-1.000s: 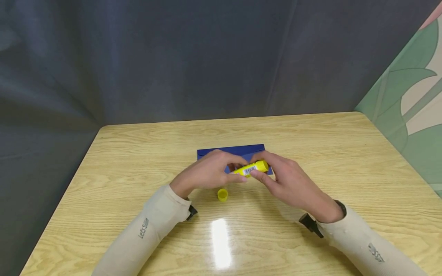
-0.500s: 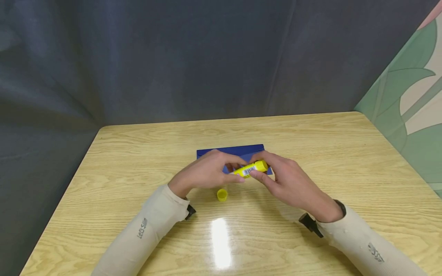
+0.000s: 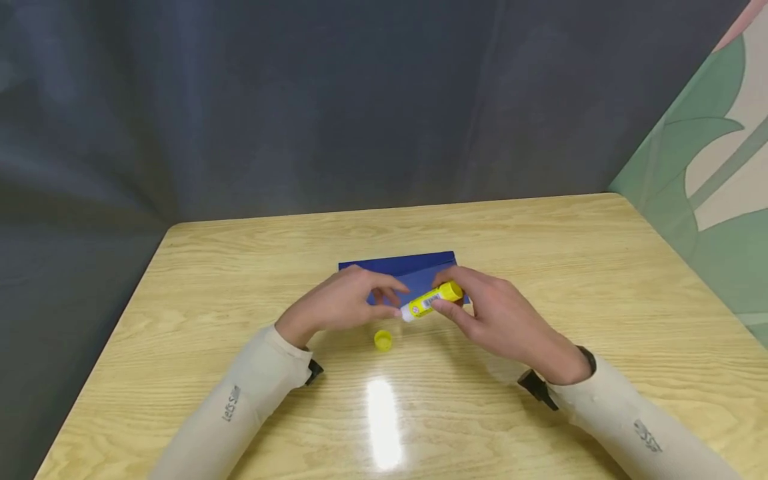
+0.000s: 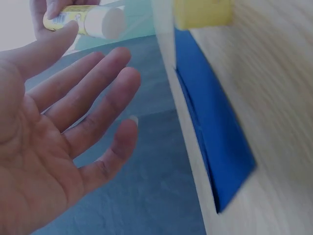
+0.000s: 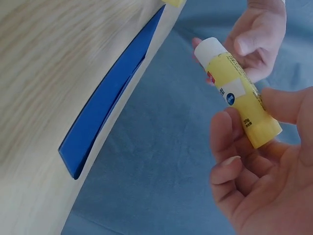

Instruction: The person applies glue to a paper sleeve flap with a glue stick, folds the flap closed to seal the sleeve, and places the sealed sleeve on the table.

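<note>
My right hand (image 3: 504, 313) pinches a yellow glue stick (image 3: 429, 302) between thumb and fingers near its base. The stick is uncapped and tilted, its white end (image 5: 210, 50) pointing towards my left hand (image 3: 339, 300). Loosely spread, the left fingers hold nothing in the left wrist view; the thumb tip lies close to the white end, and whether it touches cannot be told. Below the left hand, the yellow cap (image 3: 383, 341) stands on the table with its hollow side up. A blue envelope (image 3: 414, 270) lies flat behind both hands, partly hidden by them.
The light wooden table (image 3: 240, 267) extends around the hands. Along its far edge hangs a dark cloth (image 3: 336, 107), and a patterned green covering (image 3: 672, 167) borders the right side.
My left hand has drawn back to the left from the glue stick, and its white end now shows. The right hand keeps its grip, with the stick tilted a little more.
</note>
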### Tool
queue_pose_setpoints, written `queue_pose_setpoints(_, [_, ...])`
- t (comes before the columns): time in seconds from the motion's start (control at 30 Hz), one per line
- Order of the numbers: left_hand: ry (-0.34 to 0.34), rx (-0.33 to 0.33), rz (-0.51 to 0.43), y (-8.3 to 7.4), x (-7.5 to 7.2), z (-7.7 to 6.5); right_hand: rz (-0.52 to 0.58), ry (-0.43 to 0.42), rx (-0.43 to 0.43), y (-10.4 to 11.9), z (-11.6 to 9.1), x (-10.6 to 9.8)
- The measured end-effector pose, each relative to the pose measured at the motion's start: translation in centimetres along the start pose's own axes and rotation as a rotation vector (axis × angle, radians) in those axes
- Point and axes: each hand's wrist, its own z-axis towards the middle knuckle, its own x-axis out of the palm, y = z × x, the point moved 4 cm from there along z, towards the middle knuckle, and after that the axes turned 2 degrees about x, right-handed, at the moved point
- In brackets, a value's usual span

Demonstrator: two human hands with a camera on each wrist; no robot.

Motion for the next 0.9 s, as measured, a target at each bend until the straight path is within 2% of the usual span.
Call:
queue_pose_setpoints(0.1, [0.035,0.002,0.017,0.7,0.4,-0.4,0.012,0.010,0.023,-0.4,-0.1,0.1])
queue_pose_setpoints(0.3, [0.163,0.058,0.031,1.7,1.7,-1.3,0.024,0.032,0.067,-1.0,-0.3,0.3])
queue_pose_setpoints(0.4, [0.191,0.077,0.070,1.9,2.3,-1.5,0.018,0.038,0.071,-1.1,-0.3,0.3])
queue_pose_setpoints(0.67, [0.134,0.054,0.149,2.2,3.2,-1.2,0.015,0.057,0.067,-0.9,0.0,0.4])
queue_pose_setpoints(0.9, [0.119,0.039,0.211,2.2,3.6,-1.1,0.003,0.048,0.046,-0.6,0.1,0.4])
